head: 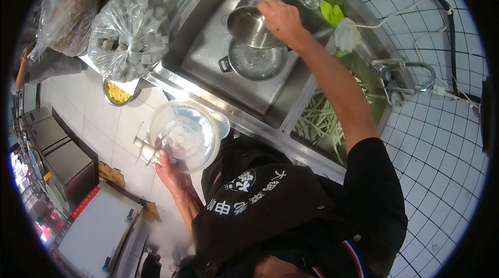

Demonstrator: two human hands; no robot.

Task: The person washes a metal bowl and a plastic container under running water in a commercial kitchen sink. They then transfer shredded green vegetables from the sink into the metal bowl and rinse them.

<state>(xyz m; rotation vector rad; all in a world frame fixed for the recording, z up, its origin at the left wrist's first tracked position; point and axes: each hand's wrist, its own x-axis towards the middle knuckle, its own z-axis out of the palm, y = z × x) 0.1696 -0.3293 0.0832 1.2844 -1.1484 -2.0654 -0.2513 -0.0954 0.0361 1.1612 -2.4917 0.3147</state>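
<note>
My left hand (171, 174) grips a clear plastic food-processor bowl (187, 122) and a white blade hub (146, 147) with thin metal blades, out in front of the sink's edge. Over the left sink basin (202, 58), my right hand (282, 22) holds a stainless steel bowl (249, 26) by its rim, tilted so that its inside shows. Partly beneath that bowl, a round metal pan (259, 63) with a dark side handle sits in the basin. Wet suds or water cling to the pan and the basin floor.
Long green beans (321, 118) lie in the right basin under a faucet (425, 77). Left of the sink are a tied bag of grey cubes (128, 40) and a bag of brownish food (72, 20). Lower down is a bowl of yellow food (118, 93). A person's arm (22, 67) shows far left.
</note>
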